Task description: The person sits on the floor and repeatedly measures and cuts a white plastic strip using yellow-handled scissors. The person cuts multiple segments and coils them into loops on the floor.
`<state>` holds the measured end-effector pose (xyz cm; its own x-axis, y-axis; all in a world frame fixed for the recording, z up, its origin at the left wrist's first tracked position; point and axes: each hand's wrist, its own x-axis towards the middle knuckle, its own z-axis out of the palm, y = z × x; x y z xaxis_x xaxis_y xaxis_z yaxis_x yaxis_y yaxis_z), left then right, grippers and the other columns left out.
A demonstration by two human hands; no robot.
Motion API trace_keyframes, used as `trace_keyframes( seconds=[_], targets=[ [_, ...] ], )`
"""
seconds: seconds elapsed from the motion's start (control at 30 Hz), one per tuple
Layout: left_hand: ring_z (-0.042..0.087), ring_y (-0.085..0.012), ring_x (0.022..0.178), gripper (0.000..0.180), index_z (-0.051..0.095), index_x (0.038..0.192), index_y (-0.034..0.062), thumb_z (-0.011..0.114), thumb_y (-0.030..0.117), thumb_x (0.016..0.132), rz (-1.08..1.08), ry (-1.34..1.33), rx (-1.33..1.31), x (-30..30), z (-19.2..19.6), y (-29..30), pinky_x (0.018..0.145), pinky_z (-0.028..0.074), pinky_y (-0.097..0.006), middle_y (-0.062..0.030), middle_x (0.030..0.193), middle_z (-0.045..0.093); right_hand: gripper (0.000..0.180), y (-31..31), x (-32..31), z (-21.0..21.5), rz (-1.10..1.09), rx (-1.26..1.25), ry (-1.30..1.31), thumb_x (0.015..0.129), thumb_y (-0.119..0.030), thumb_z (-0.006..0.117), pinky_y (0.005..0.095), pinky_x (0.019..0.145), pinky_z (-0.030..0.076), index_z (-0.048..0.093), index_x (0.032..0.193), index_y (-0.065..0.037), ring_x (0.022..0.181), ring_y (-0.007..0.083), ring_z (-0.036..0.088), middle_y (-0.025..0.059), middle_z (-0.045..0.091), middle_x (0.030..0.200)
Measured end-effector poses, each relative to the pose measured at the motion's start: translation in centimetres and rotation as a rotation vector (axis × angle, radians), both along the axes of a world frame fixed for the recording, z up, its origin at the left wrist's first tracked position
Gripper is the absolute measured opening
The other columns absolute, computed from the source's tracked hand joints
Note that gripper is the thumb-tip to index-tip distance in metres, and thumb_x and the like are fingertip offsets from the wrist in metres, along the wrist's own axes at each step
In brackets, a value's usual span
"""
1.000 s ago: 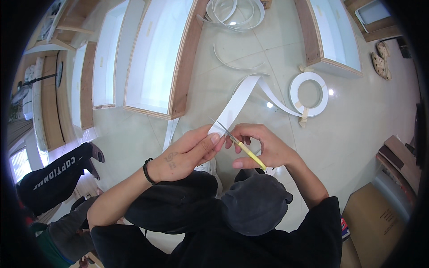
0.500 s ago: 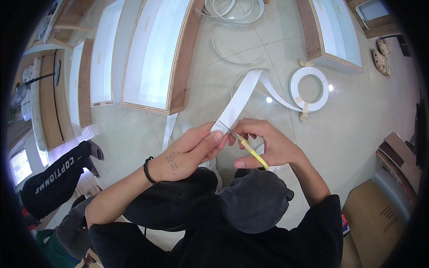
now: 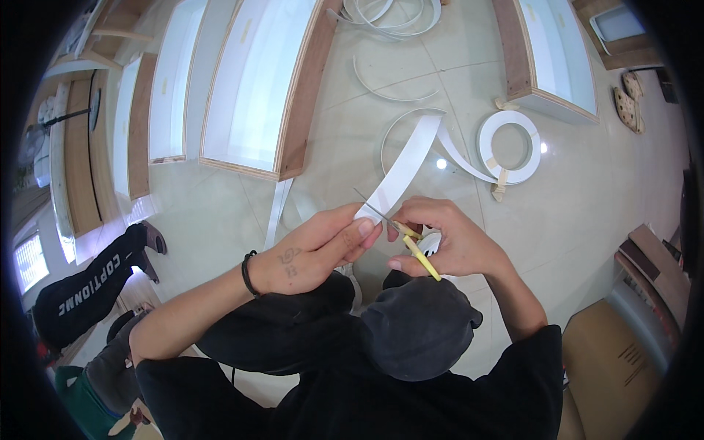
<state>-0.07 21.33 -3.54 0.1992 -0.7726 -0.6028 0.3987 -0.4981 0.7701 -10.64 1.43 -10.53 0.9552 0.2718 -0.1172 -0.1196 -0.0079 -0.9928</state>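
Observation:
My left hand pinches the near end of a white edge-banding strip between thumb and fingers. The strip slants up and away, bends over at its far end and runs to a flat roll of the banding on the floor. My right hand grips scissors with yellow handles, fingers in the loops. Their blades lie across the strip just beyond my left thumb. Part of the handles is hidden by my right fingers.
Open-fronted wooden boxes with white insides stand at the left and far right. Loose white banding coils lie on the tiled floor. Clogs, cardboard and wood boards are at the right; another person is lower left.
The scissor handles have spread further apart, and the blades show more across the strip. My left hand and the strip's near end have shifted slightly right and down.

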Motion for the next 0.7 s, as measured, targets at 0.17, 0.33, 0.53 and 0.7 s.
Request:
trace_keyframes(
  seconds=[0.17, 0.33, 0.53, 0.7],
  targets=[
    [0.033, -0.0069, 0.061, 0.032, 0.050, 0.096, 0.0057, 0.035, 0.032, 0.106, -0.002, 0.015, -0.009, -0.3, -0.3, 0.0, 0.055, 0.031, -0.022, 0.0028, 0.071, 0.039, 0.033, -0.2, -0.6, -0.3, 0.027, -0.008, 0.122, 0.075, -0.022, 0.081, 0.0307, 0.056, 0.036, 0.055, 0.074, -0.001, 0.059, 0.0175, 0.044, 0.0060, 0.046, 0.062],
    [0.033, -0.0067, 0.061, 0.033, 0.050, 0.095, 0.0062, 0.035, 0.033, 0.106, -0.031, 0.027, 0.032, -0.3, -1.1, 0.6, 0.054, 0.030, -0.023, 0.0029, 0.071, 0.038, 0.037, 0.3, -1.0, -0.3, 0.006, -0.079, 0.103, 0.075, -0.024, 0.082, 0.0305, 0.053, 0.034, 0.053, 0.071, -0.001, 0.055, 0.0170, 0.041, 0.0055, 0.043, 0.059],
    [0.032, -0.0065, 0.060, 0.034, 0.050, 0.095, 0.0063, 0.036, 0.035, 0.106, -0.046, 0.117, 0.028, 0.1, -0.5, 0.3, 0.053, 0.029, -0.022, 0.0032, 0.071, 0.037, 0.042, 0.5, -0.4, -0.3, -0.007, -0.122, -0.051, 0.070, -0.029, 0.086, 0.0308, 0.056, 0.038, 0.054, 0.071, -0.001, 0.061, 0.0184, 0.049, 0.0065, 0.049, 0.064],
    [0.032, -0.0063, 0.061, 0.033, 0.050, 0.096, 0.0060, 0.036, 0.035, 0.106, -0.085, 0.076, -0.006, 0.2, -0.5, 0.4, 0.054, 0.030, -0.022, 0.0033, 0.072, 0.038, 0.041, 0.4, -0.2, -0.1, 0.017, -0.130, -0.077, 0.068, -0.029, 0.087, 0.0312, 0.058, 0.040, 0.056, 0.071, -0.002, 0.063, 0.0204, 0.052, 0.0073, 0.052, 0.066]
  ],
)
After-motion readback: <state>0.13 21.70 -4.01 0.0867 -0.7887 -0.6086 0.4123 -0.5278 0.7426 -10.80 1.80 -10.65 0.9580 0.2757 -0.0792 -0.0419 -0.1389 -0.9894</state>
